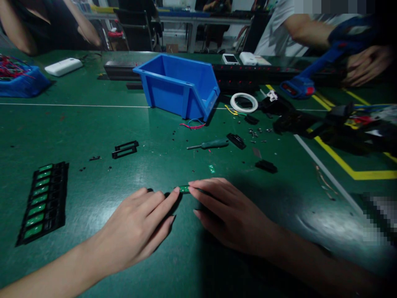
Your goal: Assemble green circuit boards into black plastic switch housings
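Near the middle of the green table, a small green circuit board (184, 189) lies between my two hands, in what looks like a dark frame. My left hand (136, 223) presses the board's left end with its index fingertip, its other fingers curled below. On the right end rest the fingertips of my right hand (232, 211), which partly cover it. Just beyond lies a small bright green piece (211, 169). A green-handled screwdriver (214, 144) lies farther back, with a black plastic part (266, 166) to the right. Two black rectangular frames (124, 150) lie to the left.
A black tray (57, 198) holding several green boards lies at the left. Behind stand a blue bin (167, 97) and a white tape ring (244, 102), with loose screws (254, 133) nearby. A co-worker's hand (369, 64) is by a blue power tool (297, 87) at the right.
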The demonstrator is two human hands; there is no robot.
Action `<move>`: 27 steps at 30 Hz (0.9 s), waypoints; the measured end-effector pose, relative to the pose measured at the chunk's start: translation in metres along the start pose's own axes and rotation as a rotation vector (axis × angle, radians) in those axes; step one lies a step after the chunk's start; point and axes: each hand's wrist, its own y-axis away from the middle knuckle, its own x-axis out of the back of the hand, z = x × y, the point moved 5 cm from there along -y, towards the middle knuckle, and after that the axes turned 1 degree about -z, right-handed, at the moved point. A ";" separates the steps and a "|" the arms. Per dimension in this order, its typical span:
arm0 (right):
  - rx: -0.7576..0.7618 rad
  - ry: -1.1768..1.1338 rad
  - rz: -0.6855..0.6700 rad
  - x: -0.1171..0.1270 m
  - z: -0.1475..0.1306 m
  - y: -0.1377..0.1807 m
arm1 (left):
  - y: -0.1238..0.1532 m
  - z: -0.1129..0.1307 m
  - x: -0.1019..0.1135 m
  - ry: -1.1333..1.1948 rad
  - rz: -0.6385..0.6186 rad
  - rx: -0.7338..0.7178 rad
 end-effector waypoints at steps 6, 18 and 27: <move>0.007 0.020 0.004 0.000 -0.001 0.000 | 0.001 0.002 0.001 -0.027 -0.004 -0.011; -0.004 0.007 0.010 0.000 0.000 0.000 | 0.000 0.003 0.000 -0.055 -0.002 -0.016; -0.014 0.025 -0.011 0.000 0.000 0.000 | -0.001 0.004 0.000 -0.072 -0.002 -0.020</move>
